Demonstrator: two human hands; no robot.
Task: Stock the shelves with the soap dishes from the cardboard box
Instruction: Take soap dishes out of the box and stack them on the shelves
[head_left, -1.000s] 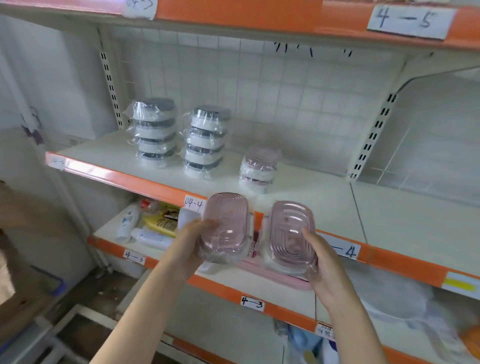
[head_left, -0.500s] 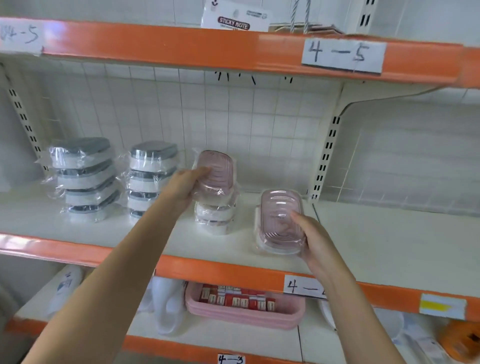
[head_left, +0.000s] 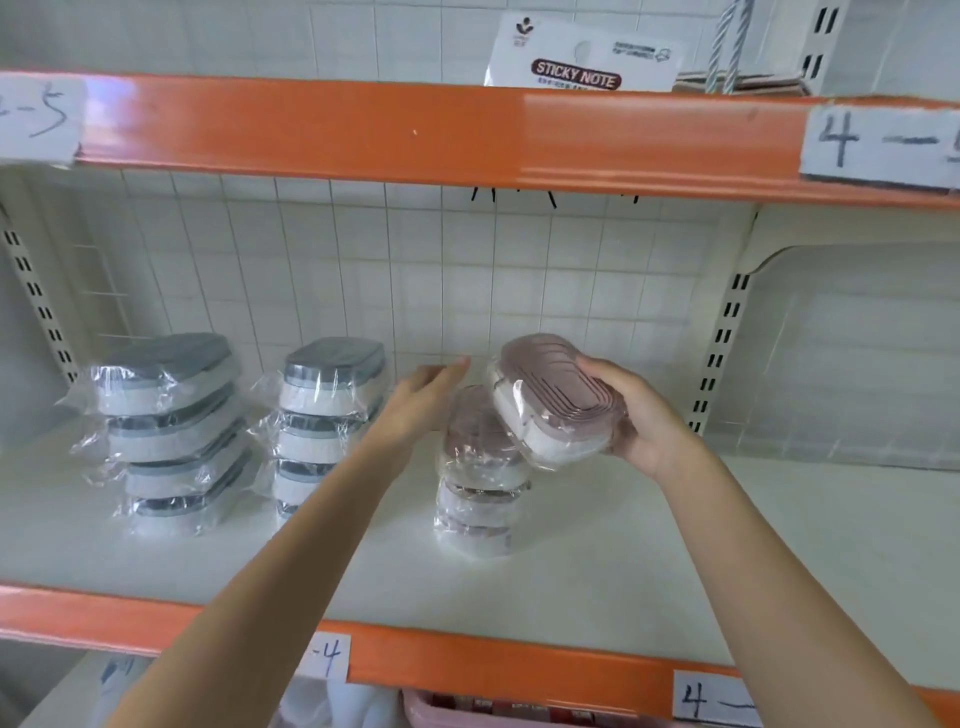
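Fingers (head_left: 597, 366) of right hand (head_left: 641, 415) curl round a pink soap dish (head_left: 553, 400), tilted, touching top of pink stack (head_left: 480, 473) mid-shelf (head_left: 597, 561). Left hand (head_left: 415, 402) at stack's 9 o'clock, fingers straight, holding nothing. Two grey stacks (head_left: 166, 431) further toward 9 o'clock.
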